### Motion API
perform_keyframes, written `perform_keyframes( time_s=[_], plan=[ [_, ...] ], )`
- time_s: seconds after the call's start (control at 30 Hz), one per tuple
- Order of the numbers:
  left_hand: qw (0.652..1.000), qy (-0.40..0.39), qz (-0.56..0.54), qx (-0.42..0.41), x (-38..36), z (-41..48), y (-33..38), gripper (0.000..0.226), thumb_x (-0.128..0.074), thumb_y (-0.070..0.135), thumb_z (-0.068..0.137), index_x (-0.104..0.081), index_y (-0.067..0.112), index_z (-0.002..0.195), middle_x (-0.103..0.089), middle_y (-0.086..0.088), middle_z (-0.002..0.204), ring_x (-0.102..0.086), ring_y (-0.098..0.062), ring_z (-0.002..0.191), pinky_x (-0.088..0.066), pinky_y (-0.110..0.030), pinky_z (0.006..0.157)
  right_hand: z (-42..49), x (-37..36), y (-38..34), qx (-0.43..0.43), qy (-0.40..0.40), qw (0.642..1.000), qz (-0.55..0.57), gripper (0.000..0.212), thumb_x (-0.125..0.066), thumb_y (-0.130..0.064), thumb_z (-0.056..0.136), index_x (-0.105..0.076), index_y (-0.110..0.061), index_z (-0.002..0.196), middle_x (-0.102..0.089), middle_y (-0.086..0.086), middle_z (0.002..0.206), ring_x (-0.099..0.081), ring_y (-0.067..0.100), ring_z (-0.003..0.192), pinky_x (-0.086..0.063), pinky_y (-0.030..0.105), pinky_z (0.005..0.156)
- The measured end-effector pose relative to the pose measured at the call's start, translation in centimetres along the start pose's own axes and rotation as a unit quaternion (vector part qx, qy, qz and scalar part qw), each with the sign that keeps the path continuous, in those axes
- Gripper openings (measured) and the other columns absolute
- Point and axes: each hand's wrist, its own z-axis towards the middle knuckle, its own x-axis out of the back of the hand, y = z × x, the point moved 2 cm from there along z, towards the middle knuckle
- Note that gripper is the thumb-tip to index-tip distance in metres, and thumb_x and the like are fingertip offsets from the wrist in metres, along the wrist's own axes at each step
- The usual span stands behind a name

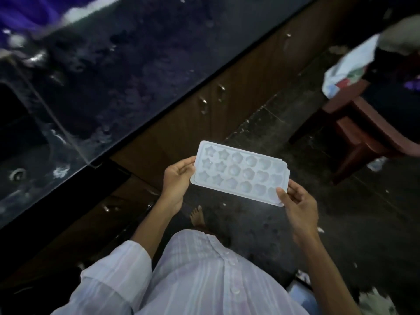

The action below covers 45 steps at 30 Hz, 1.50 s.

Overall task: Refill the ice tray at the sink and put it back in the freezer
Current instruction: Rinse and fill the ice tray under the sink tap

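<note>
1. The left hand [177,179] is grasping one short end of the ice tray [238,176] at the centre of the frame, with the thumb lying on the top rim and the fingers curling underneath. The right hand [297,202] is gripping the opposite end, lower right of centre, its thumb pressing over the rim beside the last cells.
2. The tray is hanging in the air between the two hands, roughly level and cells up, over the floor and just right of the counter edge, not over the basin. Star-shaped and rounded cells are showing. A few glints are sitting in the star cells, but whether they are holding water cannot be told.
3. By its look the tray is thin pale plastic: probably light, probably twisting under an uneven pull, and likely slippery if the rim is wet. Filled, its shallow cells would be spilling at any tilt. So the flat rim at both short ends, as the hands are taking it now, looks the safest hold.
4. The sink [34,160] is lying at the left edge of the frame, its drain [17,175] showing, set into the dark wet counter [136,53] running diagonally across the upper left. It is well apart from the tray.
5. Further out, wooden cabinet doors [238,83] are running below the counter, a bare foot [197,215] is standing beneath the tray, and a red stool [363,133] is sitting at the right. No freezer is showing.
</note>
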Motion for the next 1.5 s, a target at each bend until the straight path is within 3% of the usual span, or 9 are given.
perform_keyframes(
  time_s=[0.3, 0.5, 0.6, 0.7, 0.87, 1.03, 1.17, 1.37, 1.5],
  plan=[
    [0.994, 0.074, -0.065, -0.054, 7.6, 3.8, 5.3, 0.026, -0.058, 0.010, 0.099, -0.071, 0.024, 0.117, -0.075, 0.007, 0.113, -0.070, -0.010, 0.108, -0.057, -0.038, 0.096, 4.7, -10.6, -8.0, 0.050, -0.088, 0.994, -0.030, 0.038, -0.072, -0.022, 0.088, -0.064, -0.025, 0.125, -0.074, -0.012, 0.102, -0.071, 0.001, 0.088, -0.056, 0.015, 0.061],
    [0.980, 0.120, -0.147, -0.053, 13.6, 5.5, 7.1, 0.023, -0.059, 0.008, 0.098, -0.070, 0.020, 0.114, -0.077, 0.002, 0.108, -0.073, -0.016, 0.103, -0.058, -0.031, 0.082, 6.6, -19.0, -12.3, 0.073, -0.158, 0.983, -0.061, 0.037, -0.071, -0.022, 0.089, -0.064, -0.026, 0.125, -0.073, -0.009, 0.107, -0.071, 0.010, 0.097, -0.060, 0.043, 0.084],
    [0.970, 0.153, -0.177, -0.062, 16.4, 5.6, 7.8, 0.020, -0.060, 0.010, 0.098, -0.069, 0.017, 0.114, -0.077, 0.001, 0.106, -0.074, -0.015, 0.098, -0.059, -0.024, 0.071, 7.2, -23.4, -13.8, 0.077, -0.209, 0.972, -0.073, 0.033, -0.070, -0.019, 0.090, -0.066, -0.025, 0.122, -0.075, -0.009, 0.104, -0.072, 0.013, 0.098, -0.058, 0.047, 0.089],
    [0.958, 0.203, -0.191, -0.072, 19.0, 5.5, 8.2, 0.016, -0.058, 0.014, 0.099, -0.069, 0.016, 0.111, -0.076, 0.000, 0.106, -0.074, -0.016, 0.096, -0.059, -0.028, 0.073, 7.6, -28.1, -15.2, 0.081, -0.272, 0.955, -0.081, 0.033, -0.069, -0.018, 0.091, -0.067, -0.023, 0.123, -0.075, -0.010, 0.105, -0.072, 0.012, 0.099, -0.057, 0.047, 0.092],
    [0.930, 0.275, -0.229, -0.079, 22.6, 5.1, 8.4, 0.018, -0.053, 0.026, 0.102, -0.065, 0.013, 0.100, -0.075, -0.006, 0.110, -0.071, -0.019, 0.093, -0.057, -0.030, 0.072, 8.3, -36.1, -17.3, 0.103, -0.386, 0.911, -0.097, 0.030, -0.068, -0.016, 0.091, -0.069, -0.025, 0.119, -0.075, -0.009, 0.107, -0.071, 0.011, 0.102, -0.054, 0.042, 0.096],
    [0.900, 0.352, -0.244, -0.084, 25.1, 3.9, 8.3, 0.030, -0.054, 0.032, 0.101, -0.061, 0.002, 0.101, -0.073, -0.011, 0.112, -0.071, -0.027, 0.097, -0.058, -0.040, 0.080, 8.0, -43.4, -19.2, 0.128, -0.502, 0.845, -0.131, 0.029, -0.068, -0.018, 0.092, -0.069, -0.038, 0.112, -0.075, -0.014, 0.106, -0.071, 0.006, 0.100, -0.055, 0.034, 0.088],
    [0.866, 0.429, -0.236, -0.098, 27.2, 2.4, 7.9, 0.020, -0.058, 0.029, 0.099, -0.065, 0.017, 0.113, -0.075, -0.006, 0.108, -0.074, -0.026, 0.097, -0.060, -0.031, 0.071, 6.8, -48.3, -20.0, 0.143, -0.578, 0.788, -0.154, 0.029, -0.067, -0.020, 0.092, -0.069, -0.036, 0.115, -0.074, -0.014, 0.108, -0.070, 0.005, 0.101, -0.054, 0.032, 0.088],
    [0.836, 0.472, -0.253, -0.120, 31.0, 0.3, 7.3, 0.028, -0.060, 0.034, 0.095, -0.068, 0.027, 0.122, -0.075, -0.003, 0.114, -0.074, -0.023, 0.101, -0.061, -0.030, 0.072, 2.2, -55.0, -20.8, 0.187, -0.645, 0.719, -0.180, 0.029, -0.064, -0.025, 0.095, -0.064, -0.047, 0.113, -0.071, -0.024, 0.109, -0.067, -0.006, 0.101, -0.051, 0.020, 0.085],
    [0.799, 0.531, -0.252, -0.124, 35.2, -0.5, 6.4, 0.022, -0.061, 0.027, 0.096, -0.072, 0.025, 0.115, -0.077, -0.003, 0.107, -0.075, -0.024, 0.096, -0.062, -0.036, 0.076, -1.7, -60.4, -20.8, 0.207, -0.664, 0.691, -0.195, 0.024, -0.061, -0.031, 0.096, -0.067, -0.042, 0.117, -0.072, -0.023, 0.108, -0.067, -0.005, 0.101, -0.052, 0.022, 0.086]
  ],
)
